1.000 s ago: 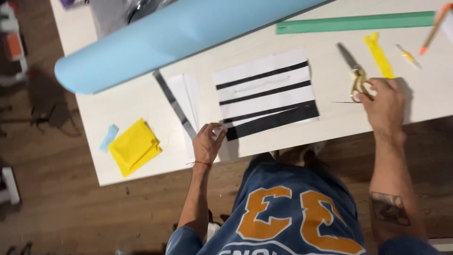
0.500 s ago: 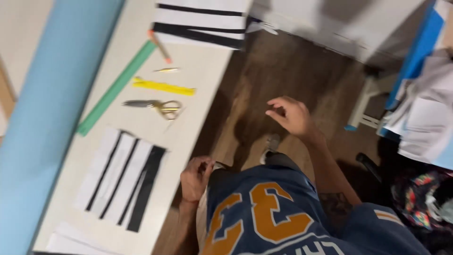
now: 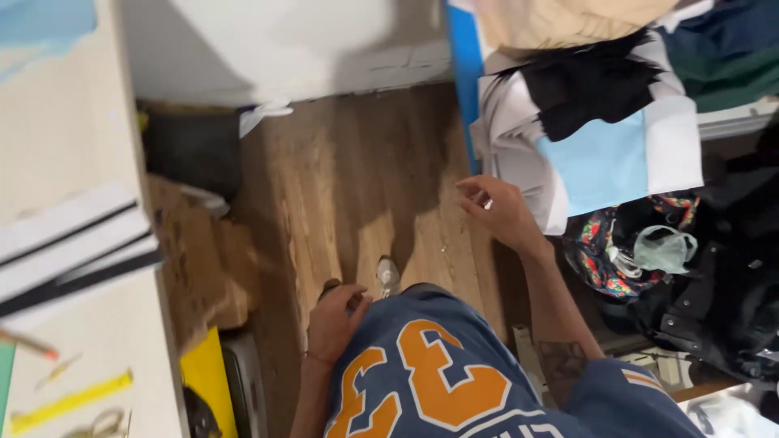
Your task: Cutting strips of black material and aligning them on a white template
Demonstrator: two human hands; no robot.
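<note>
Just beside the stack of folded white, black and pale blue fabric [image 3: 596,138], the right hand [image 3: 497,209] hangs over the brown wooden floor [image 3: 357,186], fingers loosely curled and holding nothing. Meanwhile the left hand [image 3: 333,323] rests against the blue jersey [image 3: 438,381], curled; whether it grips anything I cannot tell.

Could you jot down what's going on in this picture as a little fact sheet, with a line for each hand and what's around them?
Left hand: resting against the person's blue shirt, fingers curled; whether it holds anything cannot be told
Right hand: stretched out over the wooden floor, near a stack of folded fabric, nothing clearly in it
Table: at the left, with black-striped white paper, a yellow strip and scissors
Far right: a pile of dark clothes
</note>
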